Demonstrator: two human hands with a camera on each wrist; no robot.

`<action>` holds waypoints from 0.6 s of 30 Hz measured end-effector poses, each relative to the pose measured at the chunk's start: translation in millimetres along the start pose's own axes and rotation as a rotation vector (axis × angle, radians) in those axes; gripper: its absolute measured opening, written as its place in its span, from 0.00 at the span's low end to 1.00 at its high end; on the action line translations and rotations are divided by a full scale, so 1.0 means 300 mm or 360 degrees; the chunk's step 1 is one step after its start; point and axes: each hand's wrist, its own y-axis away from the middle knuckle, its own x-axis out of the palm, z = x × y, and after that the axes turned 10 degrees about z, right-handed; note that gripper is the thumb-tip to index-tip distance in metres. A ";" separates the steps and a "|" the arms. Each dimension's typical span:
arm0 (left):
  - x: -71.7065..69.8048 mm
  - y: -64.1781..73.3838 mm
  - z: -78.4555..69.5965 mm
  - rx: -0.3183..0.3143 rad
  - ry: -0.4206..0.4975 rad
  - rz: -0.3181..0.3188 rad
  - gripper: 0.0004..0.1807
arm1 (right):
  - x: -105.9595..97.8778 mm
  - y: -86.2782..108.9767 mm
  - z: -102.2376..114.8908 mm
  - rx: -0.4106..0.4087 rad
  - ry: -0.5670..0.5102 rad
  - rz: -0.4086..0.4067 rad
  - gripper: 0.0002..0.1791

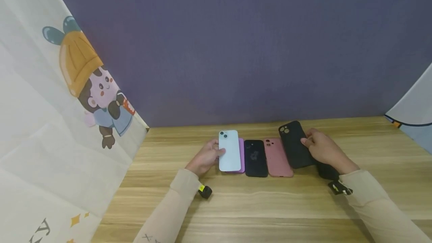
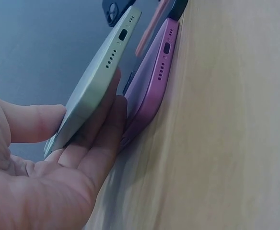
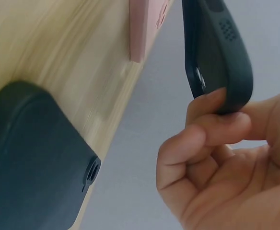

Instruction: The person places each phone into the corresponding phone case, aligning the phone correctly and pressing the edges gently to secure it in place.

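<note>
A person in beige sleeves reaches over a wood-grain table (image 1: 253,203) where several phones and phone cases stand or lie in a row. I place everything by the pink case (image 1: 278,160), which lies back up with camera openings at its far end; left and right are the person's own.

Immediately left of the pink case lies a flat black piece (image 1: 255,160), phone or case, I cannot tell which. Left of that is a purple phone (image 1: 242,156), partly hidden beneath a white phone (image 1: 230,155). The person's left hand (image 1: 209,155) grips that white phone by its outer edge, thumb on the back and fingers underneath, holding it just above the purple one. Both phones have a port and a line of small holes along the end.

To the right of the pink case, the right hand (image 1: 322,147) pinches a hollow black case (image 1: 293,141), held up and tilted, thumb on its back and fingers curled round the rim. Farther right of the pink case, below that hand, a second dark case (image 3: 34,163) rests on the table.

Behind the pink case rises a grey-blue backdrop (image 1: 233,48); far to its left hangs a white cloth (image 1: 30,123) printed with a cartoon child in an orange hat.
</note>
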 end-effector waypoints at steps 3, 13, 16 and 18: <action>0.002 -0.002 0.003 -0.0015 -0.0002 -0.0001 0.19 | 0.004 0.003 0.009 -0.0012 -0.0018 -0.0005 0.22; 0.026 -0.004 -0.015 -0.0019 0.0008 -0.0037 0.21 | 0.010 0.003 0.038 -0.0044 -0.0039 -0.0013 0.22; 0.033 -0.003 -0.016 -0.0022 0.0012 -0.0055 0.22 | 0.012 0.002 0.043 -0.0044 -0.0057 -0.0013 0.23; 0.038 -0.003 -0.013 -0.0022 0.0009 -0.0063 0.22 | 0.016 0.000 0.045 -0.0047 -0.0057 -0.0021 0.23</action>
